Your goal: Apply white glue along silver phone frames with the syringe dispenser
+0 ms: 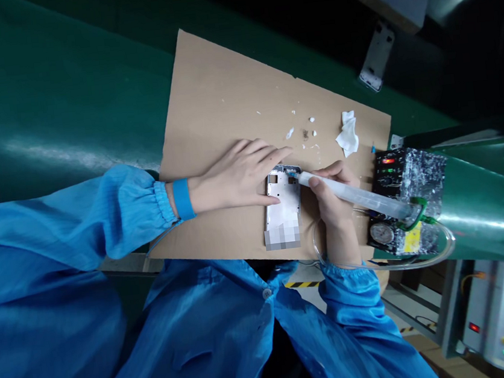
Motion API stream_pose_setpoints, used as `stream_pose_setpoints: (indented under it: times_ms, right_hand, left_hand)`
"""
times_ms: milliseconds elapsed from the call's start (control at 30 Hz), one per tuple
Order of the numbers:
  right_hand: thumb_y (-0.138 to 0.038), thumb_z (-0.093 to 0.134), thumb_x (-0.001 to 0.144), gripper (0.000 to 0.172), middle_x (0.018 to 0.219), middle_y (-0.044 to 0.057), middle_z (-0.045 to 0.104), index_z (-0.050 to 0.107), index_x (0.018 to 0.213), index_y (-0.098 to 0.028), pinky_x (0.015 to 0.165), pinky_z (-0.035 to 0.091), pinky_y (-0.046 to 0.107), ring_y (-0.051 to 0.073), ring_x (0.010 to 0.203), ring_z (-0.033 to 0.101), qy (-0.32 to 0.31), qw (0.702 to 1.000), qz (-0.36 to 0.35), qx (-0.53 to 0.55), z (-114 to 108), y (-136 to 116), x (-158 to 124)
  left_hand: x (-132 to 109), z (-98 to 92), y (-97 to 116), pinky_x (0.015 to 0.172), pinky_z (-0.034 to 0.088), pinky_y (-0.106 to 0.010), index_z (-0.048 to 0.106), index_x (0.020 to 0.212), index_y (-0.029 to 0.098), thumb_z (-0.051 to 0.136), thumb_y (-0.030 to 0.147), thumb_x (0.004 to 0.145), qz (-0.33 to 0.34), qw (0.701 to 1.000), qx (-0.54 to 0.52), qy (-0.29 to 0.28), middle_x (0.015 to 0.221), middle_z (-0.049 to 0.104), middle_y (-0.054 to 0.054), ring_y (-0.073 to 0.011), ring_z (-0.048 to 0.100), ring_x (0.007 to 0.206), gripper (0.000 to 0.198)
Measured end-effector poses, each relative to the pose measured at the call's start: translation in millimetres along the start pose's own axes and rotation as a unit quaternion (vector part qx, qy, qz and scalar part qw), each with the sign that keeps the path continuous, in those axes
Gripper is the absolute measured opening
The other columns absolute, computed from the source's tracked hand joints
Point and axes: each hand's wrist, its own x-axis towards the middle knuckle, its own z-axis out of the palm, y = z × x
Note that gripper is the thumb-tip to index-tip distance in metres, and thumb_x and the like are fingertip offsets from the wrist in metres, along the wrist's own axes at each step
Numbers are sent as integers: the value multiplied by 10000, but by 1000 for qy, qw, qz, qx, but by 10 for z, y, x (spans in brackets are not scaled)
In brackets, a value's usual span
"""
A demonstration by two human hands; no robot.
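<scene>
My left hand (245,174) reaches in from the left over a silver metal phone frame (284,209). Its thumb rests on the frame's face, and its fingers stretch along the top edge, steadying it. In my right hand (332,195) is a translucent dispensing syringe (357,196), gripped near its front end. The syringe slants down to the left, its blue tip close to the upper right part of the frame. Whether the tip touches is too small to tell. A green cap and clear hose are at the syringe's rear end.
A brown cardboard sheet (218,96) lies on the green table (64,101). On it are white scraps and a crumpled tissue (348,134). A stained black dispenser box with a gauge (382,233) stands at right. Another phone frame (377,56) lies at the back right.
</scene>
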Motion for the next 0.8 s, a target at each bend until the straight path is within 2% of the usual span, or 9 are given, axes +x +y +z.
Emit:
stream_pose_setpoints:
  times_ms: [500, 800]
  right_hand:
    - [-728, 990, 878, 557, 762, -2, 712, 722, 866, -240, 603, 541, 308, 140, 636, 597, 3, 1000, 16, 17, -22, 64, -20]
    - [-738, 969, 882, 544, 776, 22, 733, 748, 858, -241, 576, 470, 314, 155, 640, 584, 6, 1000, 2, -1, -21, 63, -9]
  left_hand:
    - [1, 0, 10, 1237, 466, -498, 502, 1769, 97, 950, 573, 975, 2, 1000, 11, -1, 1637, 702, -220, -400, 625, 1507, 1028]
    - [0, 13, -6, 1245, 455, -498, 500, 1771, 118, 924, 559, 988, 5, 1000, 0, 3, 1647, 700, -215, -393, 615, 1515, 993]
